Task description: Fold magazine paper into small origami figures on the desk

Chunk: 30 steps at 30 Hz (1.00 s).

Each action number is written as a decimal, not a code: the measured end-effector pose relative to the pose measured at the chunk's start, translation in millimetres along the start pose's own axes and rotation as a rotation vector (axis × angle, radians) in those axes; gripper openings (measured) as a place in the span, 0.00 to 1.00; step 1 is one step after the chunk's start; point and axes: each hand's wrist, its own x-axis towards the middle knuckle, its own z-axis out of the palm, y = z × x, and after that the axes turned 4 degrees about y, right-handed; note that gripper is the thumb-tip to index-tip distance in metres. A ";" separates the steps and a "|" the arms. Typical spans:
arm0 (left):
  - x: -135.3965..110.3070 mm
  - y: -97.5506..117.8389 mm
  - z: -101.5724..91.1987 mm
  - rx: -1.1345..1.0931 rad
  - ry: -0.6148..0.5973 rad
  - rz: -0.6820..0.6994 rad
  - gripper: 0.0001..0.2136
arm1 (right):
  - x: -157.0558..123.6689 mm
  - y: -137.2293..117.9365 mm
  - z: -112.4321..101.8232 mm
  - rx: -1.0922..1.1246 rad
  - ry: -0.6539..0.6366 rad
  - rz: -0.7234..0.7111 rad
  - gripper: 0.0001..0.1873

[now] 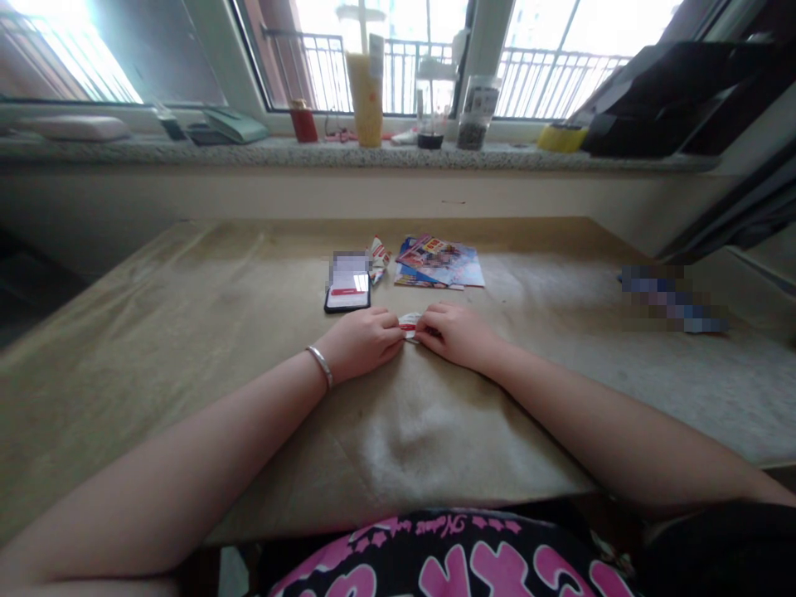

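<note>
White paper piece with a red band, small and flat-looking, lies on the table under its beige, sheeny cover, roughly midway between the left and right edges and well apart from the near edge. It sits directly between the left hand and the right hand, touching the fingertips of both, so neither is nearer. Its red band runs about parallel to the near edge; fingers cover both ends, so its long axis cannot be told. The left hand is nearly closed, fingers bent together on the paper's left end, thumb hidden. The right hand is loosely curled, pinching the right end. Beyond the left hand, toward the far edge, lies a black-rimmed phone with a lit screen, a crumpled white wrapper with red stripes just beside it. Colourful printed sheets lie beyond the right hand.
</note>
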 end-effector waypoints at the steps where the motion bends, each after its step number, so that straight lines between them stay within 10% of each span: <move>1: 0.0 0.1 -0.2 0.004 0.000 0.008 0.12 | 0.4 0.5 0.5 0.008 0.000 0.000 0.11; 30: -4.2 -9.3 2.6 -0.003 0.043 0.157 0.12 | 4.6 6.5 6.1 0.142 0.019 0.170 0.05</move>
